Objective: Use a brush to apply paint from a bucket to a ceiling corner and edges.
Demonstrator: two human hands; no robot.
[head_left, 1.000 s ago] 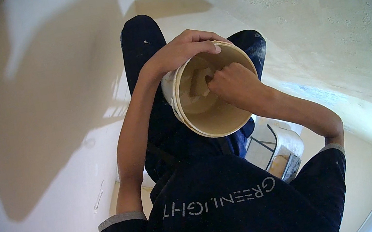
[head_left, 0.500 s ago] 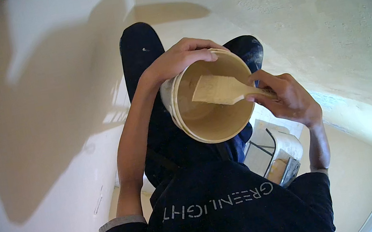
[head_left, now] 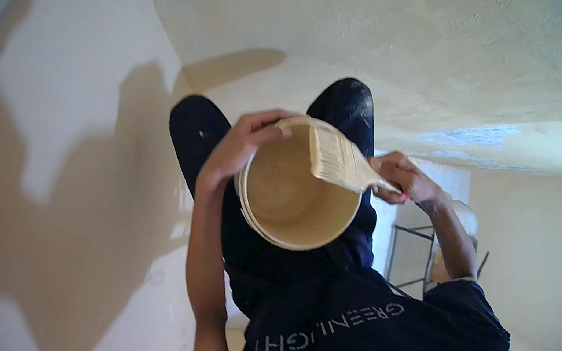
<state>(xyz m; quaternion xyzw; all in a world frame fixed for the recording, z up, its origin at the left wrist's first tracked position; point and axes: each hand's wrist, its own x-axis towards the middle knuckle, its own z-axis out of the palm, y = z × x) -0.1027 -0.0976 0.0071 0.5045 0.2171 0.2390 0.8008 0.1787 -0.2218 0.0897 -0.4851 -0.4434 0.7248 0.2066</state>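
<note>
The left hand (head_left: 243, 150) clasps the round, cream-coated bucket (head_left: 297, 226) by its rim over the dark trousers (head_left: 198, 126); the right hand (head_left: 404, 181) grips the brush (head_left: 342, 164) by its handle; the broad, flat, paint-caked head overlaps the bucket's right rim, contact unclear; the wall (head_left: 418, 18) is pitted and rough.

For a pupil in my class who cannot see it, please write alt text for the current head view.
A person's right hand holds a broad, cream-coated paintbrush over the right side of a pale bucket's mouth, while the left hand holds the far rim. Dark-trousered knees show beyond; shadows darken the left wall.
</note>
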